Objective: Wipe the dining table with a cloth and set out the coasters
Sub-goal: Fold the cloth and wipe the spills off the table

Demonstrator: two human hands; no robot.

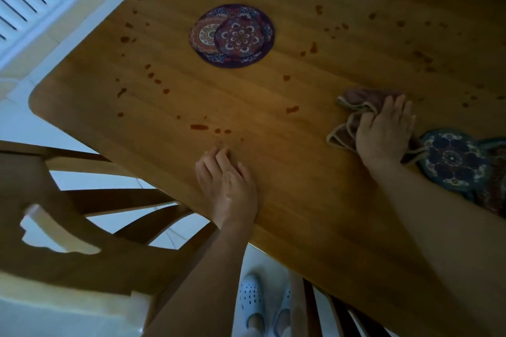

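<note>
Here, in the head view: the wiping step, well short of finished by the look of it. Presses a crumpled brownish cloth [351, 98] onto the tabletop [273, 178] with the right grip [383, 130], fingers laid fairly straight over the fabric, pushing rather than clutching. Rests the left grip [228, 189] flat and empty close to the near edge, seemingly as a brace. Cloth toward the right side, touching or slightly overlapping a patterned blue coaster [453, 160] at the frame's edge. Further up the middle, more coasters [232, 35] stacked in overlap, well apart from both grips. Across most of the wood, scattered reddish spots [199, 126], thickest toward the left corner and the far right. Next, probably: sweeping the cloth leftward and away over those spots with steady downward pressure, then lifting or shifting the coasters to wipe beneath. Setting out not yet begun. At the left, a wooden chair [82, 227]; below, white shoes [252, 298].
</note>
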